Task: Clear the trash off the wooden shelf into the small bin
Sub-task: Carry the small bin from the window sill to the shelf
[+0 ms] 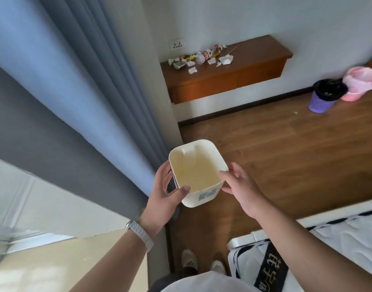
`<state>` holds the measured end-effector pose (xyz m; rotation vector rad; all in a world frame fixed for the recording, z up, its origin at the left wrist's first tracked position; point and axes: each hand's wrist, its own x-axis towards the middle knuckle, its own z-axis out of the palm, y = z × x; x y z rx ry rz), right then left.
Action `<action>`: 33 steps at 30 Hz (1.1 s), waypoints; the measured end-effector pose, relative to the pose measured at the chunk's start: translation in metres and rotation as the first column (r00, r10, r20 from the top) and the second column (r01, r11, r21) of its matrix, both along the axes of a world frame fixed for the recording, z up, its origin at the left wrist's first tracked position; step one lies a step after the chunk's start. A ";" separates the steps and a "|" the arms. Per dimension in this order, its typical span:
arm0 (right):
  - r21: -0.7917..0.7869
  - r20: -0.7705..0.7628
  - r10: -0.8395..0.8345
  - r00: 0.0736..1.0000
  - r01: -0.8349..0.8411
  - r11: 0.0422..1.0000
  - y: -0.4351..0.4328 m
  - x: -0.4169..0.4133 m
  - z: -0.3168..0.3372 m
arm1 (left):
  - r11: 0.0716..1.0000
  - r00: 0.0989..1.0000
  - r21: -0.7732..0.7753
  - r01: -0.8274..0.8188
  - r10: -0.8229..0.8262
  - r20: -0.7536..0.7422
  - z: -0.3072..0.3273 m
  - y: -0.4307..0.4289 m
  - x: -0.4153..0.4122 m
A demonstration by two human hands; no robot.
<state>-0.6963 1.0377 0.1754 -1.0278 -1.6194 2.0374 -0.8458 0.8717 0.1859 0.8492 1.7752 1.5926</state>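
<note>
Holding the small bin (196, 171) between both hands at waist height, arms half extended. Left hand (167, 193) wraps its left wall, thumb across the near corner; right hand (241, 186) pinches the right rim. Trash (198, 59) sits piled on the wooden shelf (252, 57), well apart, ahead by the wall.
</note>
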 end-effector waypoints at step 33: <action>0.077 0.078 -0.429 0.900 0.424 0.903 0.199 -0.180 0.000 | 0.910 0.910 -0.044 0.412 -0.413 -0.028 -0.023 0.275 -0.240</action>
